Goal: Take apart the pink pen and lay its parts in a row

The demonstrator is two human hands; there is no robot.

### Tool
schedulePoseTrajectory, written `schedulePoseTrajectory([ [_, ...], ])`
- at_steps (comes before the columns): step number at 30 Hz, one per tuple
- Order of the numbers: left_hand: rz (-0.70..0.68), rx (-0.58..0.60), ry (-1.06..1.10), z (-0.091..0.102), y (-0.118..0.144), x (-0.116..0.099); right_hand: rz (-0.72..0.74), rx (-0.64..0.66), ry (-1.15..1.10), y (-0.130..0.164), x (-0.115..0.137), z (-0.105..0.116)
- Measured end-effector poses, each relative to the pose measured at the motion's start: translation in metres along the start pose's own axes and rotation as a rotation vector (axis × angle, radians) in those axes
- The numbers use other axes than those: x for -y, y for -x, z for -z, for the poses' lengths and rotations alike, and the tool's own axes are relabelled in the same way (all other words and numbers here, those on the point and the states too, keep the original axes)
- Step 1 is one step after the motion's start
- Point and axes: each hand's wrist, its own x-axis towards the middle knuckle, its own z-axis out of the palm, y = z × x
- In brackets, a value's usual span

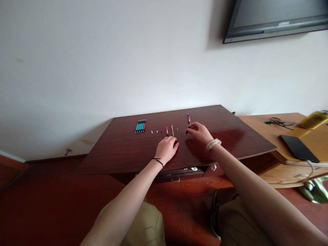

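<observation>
My right hand [200, 132] is closed in a pinch on a small black pen part [187, 132], held just at the tabletop. Beyond it lies a pink and black pen [189, 118]. My left hand [166, 149] rests on the dark red-brown table [123, 150], fingers loosely bent and apart. Just past its fingertips is a pink pen barrel [166, 131]; whether they touch it I cannot tell. In a row beside the barrel lie a thin white refill [172, 130], a small spring-like piece [177, 129], a small red piece [161, 131] and two small white pieces [157, 131].
Several teal pens and a pink one [140, 126] lie side by side at the table's left. On a lower wooden desk [256, 124] at the right are a black phone [298, 147] with a white cable, dark cords [279, 123] and a yellow packet [314, 119]. A television [276, 20] hangs above.
</observation>
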Motion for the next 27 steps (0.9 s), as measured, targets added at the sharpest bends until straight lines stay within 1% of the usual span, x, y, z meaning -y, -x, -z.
schedulePoseTrajectory([
  [1,0.035,-0.008,0.031,0.0,-0.001,0.001,-0.004,0.056,-0.149,0.003,0.004,-0.009],
  [3,0.095,-0.031,0.095,0.0,-0.003,0.002,-0.01,0.107,-0.342,0.01,0.01,-0.026],
  [5,0.131,-0.058,0.153,0.0,-0.005,0.004,-0.016,0.101,-0.44,0.016,0.013,-0.039],
  [8,0.165,-0.086,0.228,-0.001,-0.007,0.009,-0.01,0.1,-0.493,0.021,0.015,-0.05],
  [10,0.197,-0.104,0.3,-0.001,-0.008,0.012,0.006,0.108,-0.48,0.023,0.016,-0.052],
  [12,0.243,-0.113,0.414,-0.002,-0.008,0.015,0.026,0.126,-0.42,0.024,0.016,-0.053],
  [16,0.321,-0.076,0.643,-0.002,-0.009,0.019,0.105,0.192,-0.217,0.028,0.02,-0.05],
  [19,0.333,-0.059,0.726,0.0,-0.008,0.02,0.17,0.239,-0.102,0.031,0.022,-0.049],
  [21,0.327,-0.06,0.772,0.001,-0.007,0.021,0.188,0.245,-0.104,0.031,0.022,-0.049],
  [27,0.303,-0.076,0.994,-0.003,-0.009,0.027,0.194,0.213,-0.231,0.03,0.017,-0.052],
])
